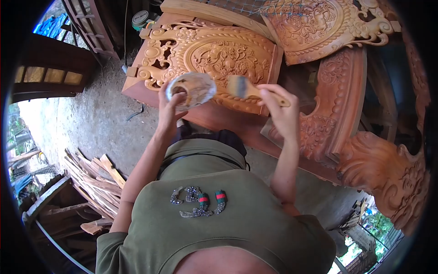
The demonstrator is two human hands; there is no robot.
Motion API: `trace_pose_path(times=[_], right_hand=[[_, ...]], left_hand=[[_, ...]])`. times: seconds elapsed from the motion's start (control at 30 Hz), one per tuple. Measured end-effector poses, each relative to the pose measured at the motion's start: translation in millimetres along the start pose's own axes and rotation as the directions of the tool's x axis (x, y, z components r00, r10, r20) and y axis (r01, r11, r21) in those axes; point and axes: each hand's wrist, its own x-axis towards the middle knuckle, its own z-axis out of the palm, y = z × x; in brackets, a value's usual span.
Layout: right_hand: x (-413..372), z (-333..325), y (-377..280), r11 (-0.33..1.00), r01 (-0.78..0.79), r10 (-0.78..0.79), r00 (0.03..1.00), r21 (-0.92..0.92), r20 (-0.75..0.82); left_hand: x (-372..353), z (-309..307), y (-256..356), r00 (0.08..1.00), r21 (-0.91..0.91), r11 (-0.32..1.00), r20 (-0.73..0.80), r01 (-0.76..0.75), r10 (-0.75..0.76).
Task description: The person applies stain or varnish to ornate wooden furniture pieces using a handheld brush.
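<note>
My left hand (169,106) grips a whitish, roughly round container (200,86) by its near left side, with brownish stains showing inside. A wooden-handled brush (248,88) is held in my right hand (284,104), its flat bristles pointing left toward the container but apart from it. Bristles and hand are slightly blurred. Beyond both hands lies a carved orange-brown wooden panel (228,54) with an oval relief and pierced scrollwork at its left end. The container and the brush are in front of its near part.
A second carved panel (315,23) lies at the upper right. Large carved frame pieces (333,91) fill the right side. Thin wooden strips (93,182) are piled at the lower left on the concrete floor (109,114). A round dial scale (140,18) stands at the top left.
</note>
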Motion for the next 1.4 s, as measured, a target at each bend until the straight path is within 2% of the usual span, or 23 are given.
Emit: trace_pose_path(times=[0.03,0.07,0.1,0.13,0.17,0.23,0.27,0.33,0.4,0.5,0.53,0.6,0.63,0.67,0.73,0.8,0.9,1.0,1.2,1.23,1.3,1.33,1.4], right_hand=[[3.4,-10.7,13.5,0.984,-0.025,0.011,0.996,-0.175,-0.084],[4.4,-16.5,30.9,0.983,-0.029,0.014,0.996,-0.18,-0.089],[4.6,-19.6,50.6,0.874,-0.089,0.024,0.99,-0.478,-0.141],[5.3,-18.9,66.9,0.675,-0.147,0.013,0.982,-0.723,-0.188],[4.9,-14.5,79.6,0.673,-0.136,0.006,0.984,-0.727,-0.178],[-0.2,-0.2,98.4,0.59,-0.241,0.099,0.969,-0.771,-0.227],[2.0,9.8,103.6,0.595,-0.226,0.098,0.973,-0.771,-0.21],[2.9,36.2,105.5,0.754,-0.102,0.019,0.991,-0.649,-0.133],[9.1,66.2,96.8,0.809,-0.049,0.003,0.997,-0.585,-0.08],[23.2,101.7,94.7,0.985,-0.013,0.008,1.0,-0.17,-0.028],[23.2,102.8,95.0,0.986,-0.011,0.007,1.0,-0.169,-0.024],[25.9,103.6,91.3,0.998,-0.051,0.051,0.999,-0.032,0.014],[25.3,97.7,101.8,0.988,-0.096,0.097,0.995,-0.118,0.007],[23.1,91.8,120.4,0.98,-0.036,0.023,0.998,-0.195,-0.066],[17.9,64.8,126.0,0.952,-0.093,0.065,0.993,-0.291,-0.103],[8.8,36.2,99.1,0.79,-0.143,0.065,0.987,-0.596,-0.15],[7.4,17.5,73.0,0.489,-0.214,0.13,0.976,-0.846,-0.173],[15.0,28.5,66.7,0.473,-0.148,0.121,0.987,-0.869,-0.102],[44.8,125.5,70.8,0.675,0.167,-0.098,0.986,-0.719,0.136],[50.4,142.3,70.5,0.676,0.174,-0.102,0.984,-0.716,0.143],[60.6,170.6,71.0,0.853,0.24,-0.205,0.971,-0.462,0.126],[65.0,180.4,72.9,0.852,0.246,-0.209,0.969,-0.461,0.131],[71.0,195.0,81.3,0.969,0.199,-0.184,0.977,-0.149,0.11]], left_hand=[[7.6,-10.5,-4.1,0.999,-0.025,1.0,-0.033,0.003,-0.003],[11.3,-20.1,-7.8,0.998,-0.071,0.997,-0.06,0.029,-0.033],[10.0,-27.8,-6.7,0.997,-0.099,0.995,-0.069,0.027,-0.034],[9.3,-34.3,-4.7,0.996,-0.131,0.991,-0.081,0.021,-0.032],[11.1,-39.4,-3.5,0.996,-0.14,0.99,-0.089,0.016,-0.029],[8.9,-53.3,-4.0,0.989,-0.19,0.982,-0.15,-0.02,-0.009],[9.0,-60.0,-4.0,0.986,-0.193,0.981,-0.167,-0.024,-0.009],[9.9,-68.0,-2.4,0.977,-0.239,0.97,-0.214,-0.041,-0.011],[8.4,-70.4,0.8,0.98,-0.256,0.966,-0.197,-0.037,-0.015],[10.0,-72.5,-0.4,0.98,-0.283,0.958,-0.199,-0.04,-0.018],[8.7,-70.6,1.2,0.981,-0.285,0.957,-0.193,-0.043,-0.013],[9.1,-70.6,3.6,0.982,-0.291,0.955,-0.191,-0.052,-0.004],[9.9,-71.0,3.9,0.984,-0.296,0.953,-0.18,-0.061,0.007],[10.9,-71.0,3.7,0.985,-0.302,0.951,-0.169,-0.068,0.016],[11.0,-71.8,5.3,0.984,-0.316,0.945,-0.176,-0.079,0.023],[8.7,-76.4,4.1,0.982,-0.326,0.941,-0.19,-0.086,0.024],[9.5,-83.9,4.3,0.974,-0.335,0.938,-0.225,-0.093,0.016],[10.5,-95.9,1.6,0.966,-0.346,0.932,-0.256,-0.112,0.021],[1.5,-109.5,6.4,0.947,-0.355,0.923,-0.319,-0.146,0.027],[1.5,-111.9,4.7,0.949,-0.368,0.919,-0.313,-0.142,0.022],[0.4,-113.7,3.0,0.95,-0.383,0.913,-0.31,-0.142,0.017],[-0.6,-113.2,2.8,0.95,-0.389,0.91,-0.311,-0.141,0.015],[-1.2,-115.6,1.7,0.949,-0.396,0.907,-0.314,-0.145,0.015]])
